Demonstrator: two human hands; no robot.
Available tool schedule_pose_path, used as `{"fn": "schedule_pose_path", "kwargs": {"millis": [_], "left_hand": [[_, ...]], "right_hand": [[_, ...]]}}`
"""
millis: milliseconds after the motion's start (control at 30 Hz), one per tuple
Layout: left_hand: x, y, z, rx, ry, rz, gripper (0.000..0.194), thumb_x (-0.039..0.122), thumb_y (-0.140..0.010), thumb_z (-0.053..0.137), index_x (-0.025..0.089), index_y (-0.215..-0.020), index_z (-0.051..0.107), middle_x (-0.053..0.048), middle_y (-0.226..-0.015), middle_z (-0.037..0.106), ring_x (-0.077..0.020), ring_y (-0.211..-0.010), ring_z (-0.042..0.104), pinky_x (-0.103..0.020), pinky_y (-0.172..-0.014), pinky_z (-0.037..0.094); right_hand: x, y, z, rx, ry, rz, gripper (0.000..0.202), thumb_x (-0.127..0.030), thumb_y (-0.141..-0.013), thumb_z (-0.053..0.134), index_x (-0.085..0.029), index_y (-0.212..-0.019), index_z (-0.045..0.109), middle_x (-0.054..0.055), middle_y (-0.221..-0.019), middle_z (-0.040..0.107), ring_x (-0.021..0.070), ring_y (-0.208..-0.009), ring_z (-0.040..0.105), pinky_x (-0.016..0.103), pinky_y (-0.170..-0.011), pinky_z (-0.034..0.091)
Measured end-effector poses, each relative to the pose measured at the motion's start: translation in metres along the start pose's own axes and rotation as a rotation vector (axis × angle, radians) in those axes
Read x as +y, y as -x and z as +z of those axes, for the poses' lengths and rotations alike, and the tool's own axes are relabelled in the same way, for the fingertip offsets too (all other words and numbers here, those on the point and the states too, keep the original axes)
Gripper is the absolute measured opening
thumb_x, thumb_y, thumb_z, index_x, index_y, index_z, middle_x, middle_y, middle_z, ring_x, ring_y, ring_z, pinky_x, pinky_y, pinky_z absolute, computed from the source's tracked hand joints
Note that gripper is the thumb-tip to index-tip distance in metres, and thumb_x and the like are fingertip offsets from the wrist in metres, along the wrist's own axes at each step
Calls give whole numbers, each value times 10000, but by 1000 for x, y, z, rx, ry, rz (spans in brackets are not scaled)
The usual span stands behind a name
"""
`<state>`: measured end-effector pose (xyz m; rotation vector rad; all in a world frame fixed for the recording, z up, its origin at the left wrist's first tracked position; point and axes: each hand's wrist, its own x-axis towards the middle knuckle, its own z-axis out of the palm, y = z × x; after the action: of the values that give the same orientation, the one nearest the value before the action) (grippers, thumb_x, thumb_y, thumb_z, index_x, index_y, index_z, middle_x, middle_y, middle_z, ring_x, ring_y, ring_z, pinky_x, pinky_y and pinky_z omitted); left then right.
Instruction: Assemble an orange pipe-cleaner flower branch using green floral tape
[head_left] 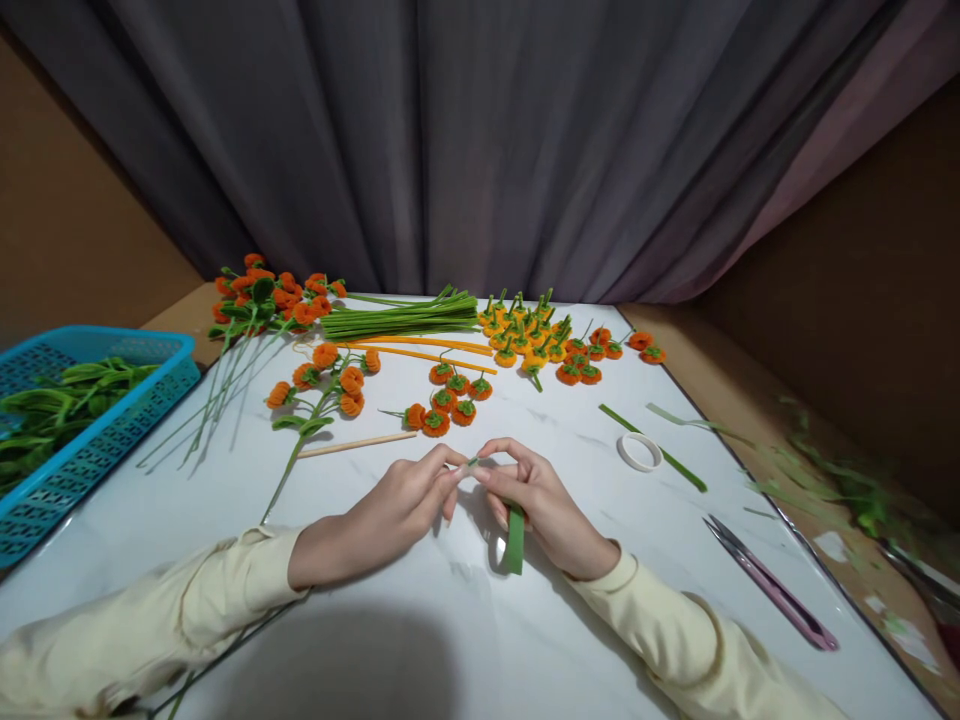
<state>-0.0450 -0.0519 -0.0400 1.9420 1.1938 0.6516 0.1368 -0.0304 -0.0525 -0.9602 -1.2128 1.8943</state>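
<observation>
My left hand (409, 505) and my right hand (536, 495) meet fingertip to fingertip above the middle of the table. Both are closed in a pinch around a thin green piece (472, 462), mostly hidden by the fingers. From my right hand a flat strip of green floral tape (514, 545) hangs down toward the tabletop. Just beyond my fingers lie several orange pumpkin-shaped pipe-cleaner heads (444, 402) with green tops. A wooden stick (356, 445) lies beyond my left hand, beside an assembled stem of orange heads (324, 405) that runs back under my left forearm.
A blue basket (97, 430) of green leaves stands left. Green pipe cleaners (405, 318), yellow heads (525, 330) and finished orange stems (274, 295) lie at the back. On the right are a white tape ring (640, 452), pink-handled snips (772, 585) and green scraps (847, 490).
</observation>
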Motion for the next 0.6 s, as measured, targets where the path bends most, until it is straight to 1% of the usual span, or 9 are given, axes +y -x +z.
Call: {"fn": "schedule_pose_path", "kwargs": {"millis": [100,200,367,467,600], "left_hand": [[-1,-1,0,15,1,18,264,293,-981,297,193,-823,484,46,-622,560,-92,-520,485,-202,-574,401],[0,-1,0,28,-1,18,259,275,-977,303,191,-804,476,49,-614,549,-89,-512,474,-200,-563,388],[2,-3,-1,63,-20,21,222,241,-968,309,182,-874,502,61,-583,526,-90,-498,466,-199,-545,371],[1,-3,-1,66,-34,25,212,237,-966,309,182,-892,500,61,-583,520,-93,-507,477,-200,-552,378],[-1,-2,0,78,-80,24,206,229,-967,315,186,-875,494,51,-614,531,-98,-535,501,-202,-573,393]], "right_hand": [[0,-1,-2,-15,-2,8,295,-393,-764,700,-176,-888,543,-75,-419,521,71,-353,354,203,-398,219],[0,0,-3,-11,9,12,281,-394,-766,696,-166,-877,574,-68,-418,522,72,-356,353,208,-398,217],[-2,1,-4,-1,40,39,277,-399,-764,682,-140,-847,630,-51,-419,521,69,-363,365,214,-406,237],[-2,1,-5,-10,46,45,272,-400,-768,679,-141,-837,634,-51,-426,521,69,-372,369,214,-406,235],[-1,1,-4,2,43,17,271,-410,-772,680,-150,-812,612,-57,-432,516,64,-380,354,206,-403,232]]}}
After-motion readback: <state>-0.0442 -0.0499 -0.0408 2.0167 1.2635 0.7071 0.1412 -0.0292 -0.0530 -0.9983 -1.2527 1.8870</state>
